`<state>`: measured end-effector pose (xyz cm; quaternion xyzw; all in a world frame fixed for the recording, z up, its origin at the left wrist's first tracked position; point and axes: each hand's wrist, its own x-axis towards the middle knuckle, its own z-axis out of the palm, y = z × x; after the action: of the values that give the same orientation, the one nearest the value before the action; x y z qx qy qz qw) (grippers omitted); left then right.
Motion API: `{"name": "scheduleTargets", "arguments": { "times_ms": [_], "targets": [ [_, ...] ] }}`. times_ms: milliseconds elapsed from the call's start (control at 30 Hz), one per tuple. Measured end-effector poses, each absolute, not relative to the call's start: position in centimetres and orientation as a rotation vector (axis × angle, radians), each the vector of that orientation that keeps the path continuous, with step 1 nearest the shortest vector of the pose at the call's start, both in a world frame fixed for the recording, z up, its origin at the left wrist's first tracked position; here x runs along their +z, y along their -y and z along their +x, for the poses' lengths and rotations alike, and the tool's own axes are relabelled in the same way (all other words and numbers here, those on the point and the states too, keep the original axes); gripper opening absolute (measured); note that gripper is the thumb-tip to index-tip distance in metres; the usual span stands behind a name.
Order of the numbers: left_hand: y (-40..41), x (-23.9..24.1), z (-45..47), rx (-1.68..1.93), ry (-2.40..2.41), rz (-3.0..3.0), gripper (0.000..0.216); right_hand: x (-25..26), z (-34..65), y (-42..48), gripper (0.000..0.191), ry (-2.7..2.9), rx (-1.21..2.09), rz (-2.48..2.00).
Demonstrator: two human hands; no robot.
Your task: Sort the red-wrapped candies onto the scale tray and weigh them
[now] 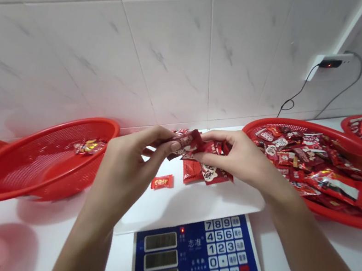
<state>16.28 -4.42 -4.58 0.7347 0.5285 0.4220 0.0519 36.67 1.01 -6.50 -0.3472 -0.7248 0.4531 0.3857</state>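
Above the white pan (pixel 153 214) of a digital scale, my left hand (pixel 128 156) pinches a dark red snack packet (pixel 186 145) between thumb and fingers. My right hand (pixel 242 158) curls round several red wrapped snack packets (pixel 215 150) with white print, close beside the left hand's packet. Below the hands, a small red wrapped candy (pixel 162 181) with gold lettering lies on the pan. A red packet (pixel 191 171) shows under the right hand; whether it rests on the pan or hangs from the grip I cannot tell. The scale's blue keypad panel (pixel 194 245) faces me.
A red plastic basket (pixel 38 171) on the left holds a wrapped snack (pixel 90 146). On the right, another red basket (pixel 291 123) is full of red packets. More red baskets stand at both edges. Behind is a tiled wall with a socket (pixel 330 63) and cables.
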Motion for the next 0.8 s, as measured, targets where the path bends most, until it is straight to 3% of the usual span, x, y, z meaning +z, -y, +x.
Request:
{"name": "scheduleTargets", "arguments": {
  "times_ms": [167, 267, 467, 667, 800],
  "targets": [
    [3.8, -4.8, 15.7, 1.232, -1.745, 2.177, 0.012, -6.4, 37.5, -1.8, 0.014, 1.840, 0.935, -0.980],
    [3.8, -4.7, 15.7, 1.202, -1.734, 2.154, 0.013, -6.3, 37.8, -1.8, 0.016, 1.837, 0.894, -1.034],
    [3.5, -4.6, 15.3, 1.144, -1.801, 2.214, 0.014, -6.3, 37.8, -1.8, 0.023, 1.820, 0.937, -1.071],
    [2.4, -5.6, 14.3, 0.608, -1.862, 2.343, 0.026, -7.3, 37.3, -2.8, 0.028, 1.737, 1.072, -1.057],
    [2.6, -5.6, 14.7, 0.762, -1.840, 2.302, 0.033, -7.5, 36.6, -2.8, 0.029, 1.704, 1.174, -0.999]
  ]
}}
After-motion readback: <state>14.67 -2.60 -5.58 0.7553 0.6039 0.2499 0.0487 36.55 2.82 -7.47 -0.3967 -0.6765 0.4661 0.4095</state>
